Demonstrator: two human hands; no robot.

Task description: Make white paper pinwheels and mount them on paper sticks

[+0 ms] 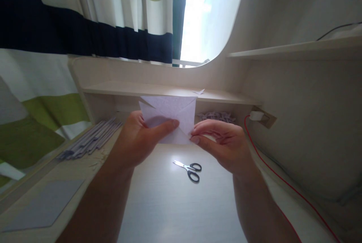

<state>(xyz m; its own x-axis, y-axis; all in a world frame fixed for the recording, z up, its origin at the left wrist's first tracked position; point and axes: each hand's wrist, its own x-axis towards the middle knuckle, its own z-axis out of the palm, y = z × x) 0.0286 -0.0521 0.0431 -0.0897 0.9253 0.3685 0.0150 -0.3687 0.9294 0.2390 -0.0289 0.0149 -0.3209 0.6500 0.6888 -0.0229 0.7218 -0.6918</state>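
While both hands pinch it, left hand [141, 137] and right hand [223, 141], the folded paper [172, 113] looks light, limp, probably crease-prone; hold its near edge.

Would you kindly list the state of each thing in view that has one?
paper: folded, held up off the desk
left hand: gripping the paper
right hand: pinching the paper's lower edge
scissors: lying on the desk, blades nearly shut
red cable: plugged into the wall socket
curtain: drawn
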